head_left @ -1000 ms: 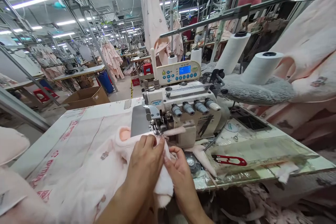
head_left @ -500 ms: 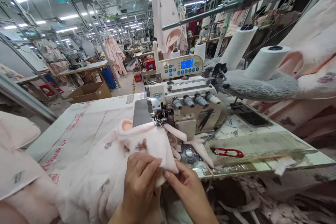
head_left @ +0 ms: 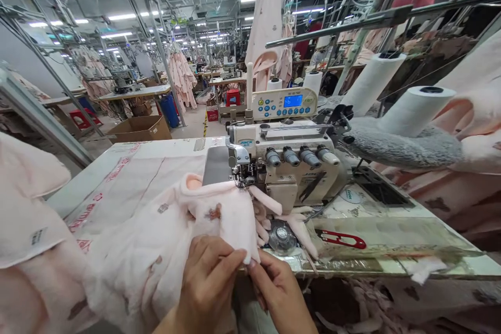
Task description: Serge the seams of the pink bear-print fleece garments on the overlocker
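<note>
A pale pink fleece garment (head_left: 230,219) with small brown prints runs from under the presser foot of a white overlock sewing machine (head_left: 282,182) down to my hands. My left hand (head_left: 211,276) pinches the near edge of the cloth between thumb and fingers. Just to its right, my right hand (head_left: 277,287) pinches the same edge, the thumbs close together. Both hands are at the table's front edge. The rest of the garment spreads to the left over the table and drops off its front. A narrow strip of pink fleece (head_left: 266,199) lies right of the presser foot.
Red thread snips (head_left: 344,239) lie on the table to the right, near a white scrap (head_left: 426,270). Large thread cones (head_left: 415,109) stand behind. More pink pieces (head_left: 31,209) hang at the left edge. A cardboard box (head_left: 139,128) sits on the floor beyond the table.
The view has swung slightly left, so the scene sits farther right. My fingertips have come closer together at the cloth's edge, and the corner by my right hand is folded differently.
</note>
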`<state>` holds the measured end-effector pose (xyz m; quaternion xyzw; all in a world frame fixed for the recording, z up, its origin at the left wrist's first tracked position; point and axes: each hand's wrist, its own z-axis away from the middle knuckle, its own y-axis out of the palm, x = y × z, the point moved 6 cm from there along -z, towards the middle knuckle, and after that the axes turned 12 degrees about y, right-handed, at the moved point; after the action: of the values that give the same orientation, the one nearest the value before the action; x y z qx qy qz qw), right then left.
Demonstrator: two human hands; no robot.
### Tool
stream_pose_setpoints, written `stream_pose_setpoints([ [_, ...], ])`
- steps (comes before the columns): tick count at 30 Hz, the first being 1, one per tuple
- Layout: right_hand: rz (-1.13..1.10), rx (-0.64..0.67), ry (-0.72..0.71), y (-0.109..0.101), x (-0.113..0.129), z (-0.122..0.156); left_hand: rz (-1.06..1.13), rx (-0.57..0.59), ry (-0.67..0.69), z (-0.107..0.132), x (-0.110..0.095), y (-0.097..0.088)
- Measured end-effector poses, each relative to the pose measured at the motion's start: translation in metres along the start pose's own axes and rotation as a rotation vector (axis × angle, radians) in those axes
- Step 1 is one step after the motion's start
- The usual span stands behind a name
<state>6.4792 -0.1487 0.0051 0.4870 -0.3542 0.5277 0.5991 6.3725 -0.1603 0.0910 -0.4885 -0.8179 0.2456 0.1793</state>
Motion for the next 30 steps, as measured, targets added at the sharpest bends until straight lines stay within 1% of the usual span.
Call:
stream_pose_setpoints([
  [2, -0.028, 0.067, 0.034, 0.003, -0.004, 0.003, -0.001, 0.001, 0.0, 0.001, -0.002, 0.001],
  [4, -0.08, 0.186, 0.077, 0.007, -0.01, 0.007, -0.035, -0.013, -0.001, 0.003, -0.003, 0.001],
  [5, -0.071, 0.231, 0.078, 0.008, -0.011, 0.009, -0.061, -0.029, -0.005, 0.004, -0.004, 0.0],
  [6, -0.019, 0.226, 0.042, 0.006, -0.01, 0.011, -0.081, -0.048, -0.006, 0.005, -0.004, -0.001],
  [7, 0.077, 0.154, -0.039, 0.0, -0.006, 0.011, -0.092, -0.066, -0.002, 0.005, -0.005, -0.002],
  [8, 0.203, 0.01, -0.165, -0.008, 0.002, 0.012, -0.093, -0.084, 0.005, 0.004, -0.006, -0.003],
  [10, 0.473, -0.352, -0.521, -0.024, 0.026, 0.021, -0.075, -0.104, 0.02, 0.002, -0.007, -0.003],
  [11, 0.585, -0.473, -0.704, -0.025, 0.037, 0.028, -0.065, -0.114, 0.029, 0.002, -0.007, -0.002],
  [12, 0.682, -0.514, -0.857, -0.023, 0.045, 0.032, -0.057, -0.124, 0.035, 0.002, -0.007, 0.0],
  [13, 0.76, -0.495, -0.974, -0.019, 0.05, 0.034, -0.056, -0.129, 0.04, 0.004, -0.005, 0.003],
  [14, 0.818, -0.447, -1.052, -0.015, 0.053, 0.034, -0.064, -0.119, 0.044, 0.006, -0.003, 0.007],
  [15, 0.851, -0.401, -1.093, -0.012, 0.055, 0.034, -0.081, -0.091, 0.045, 0.009, 0.001, 0.012],
  [16, 0.864, -0.381, -1.103, -0.012, 0.056, 0.032, -0.104, -0.046, 0.037, 0.012, 0.006, 0.017],
  [17, 0.866, -0.384, -1.097, -0.013, 0.056, 0.031, -0.126, 0.007, 0.028, 0.015, 0.011, 0.023],
  [19, 0.876, -0.403, -1.088, -0.015, 0.054, 0.029, -0.161, 0.07, 0.02, 0.019, 0.02, 0.028],
  [21, 0.895, -0.408, -1.092, -0.016, 0.052, 0.028, -0.17, 0.082, 0.035, 0.019, 0.024, 0.028],
  [23, 0.909, -0.409, -1.121, -0.016, 0.05, 0.026, -0.169, 0.075, 0.065, 0.016, 0.024, 0.025],
  [26, 0.915, -0.421, -1.152, -0.017, 0.05, 0.023, -0.161, 0.069, 0.062, 0.013, 0.024, 0.022],
  [28, 0.922, -0.434, -1.149, -0.018, 0.051, 0.02, -0.181, 0.107, 0.068, 0.011, 0.026, 0.023],
  [30, 0.92, -0.458, -1.142, -0.018, 0.054, 0.018, -0.225, 0.175, 0.095, 0.007, 0.029, 0.024],
])
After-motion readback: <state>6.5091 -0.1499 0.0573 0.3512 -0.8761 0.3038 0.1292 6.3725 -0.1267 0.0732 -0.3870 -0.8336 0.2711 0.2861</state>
